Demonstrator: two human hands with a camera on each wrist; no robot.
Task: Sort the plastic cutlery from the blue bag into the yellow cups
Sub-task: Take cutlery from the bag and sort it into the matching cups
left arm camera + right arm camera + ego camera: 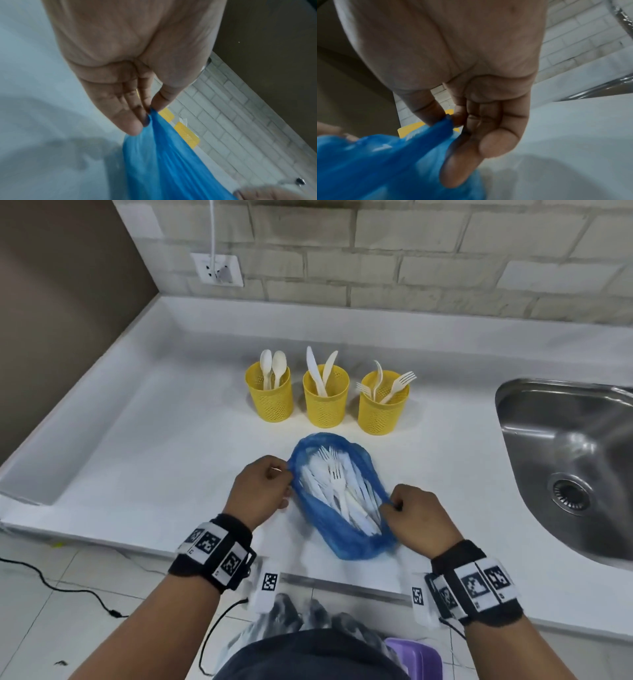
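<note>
Blue bag point(342, 508) lies on the white counter point(171, 440), mouth pulled wide between both hands. Left hand point(260, 491) pinches the bag's left rim, thumb and fingers point(133, 121) closed on a gathered bit of blue film. Right hand point(416, 518) pinches the right rim the same way, thumb against fingers point(462, 162), film bunched between them. White plastic cutlery point(339, 491) sits inside the bag, between the two sets of fingers; forks on top, tines pointing away from the person.

Beyond the fingertips, a row of three yellow cups: left cup point(270, 392) with spoons point(273, 368), middle cup point(325, 395) with knives point(320, 371), right cup point(382, 402) with forks point(394, 385). Cups stand apart from the bag, bare counter between.

Head view alone shows the bag contents and all three cups. Left wrist view shows the pinch close up and only slivers of two cups point(187, 135) past the fingertips. Right wrist view is blurred; it shows the pinch, blue film, a scrap of yellow behind the thumb.

Sink point(565, 457) lies right of the right hand, well apart from the bag. Counter front edge runs just under the wrists; brick wall point(411, 261) behind the cups. Open counter left of the left hand up to a raised side lip
</note>
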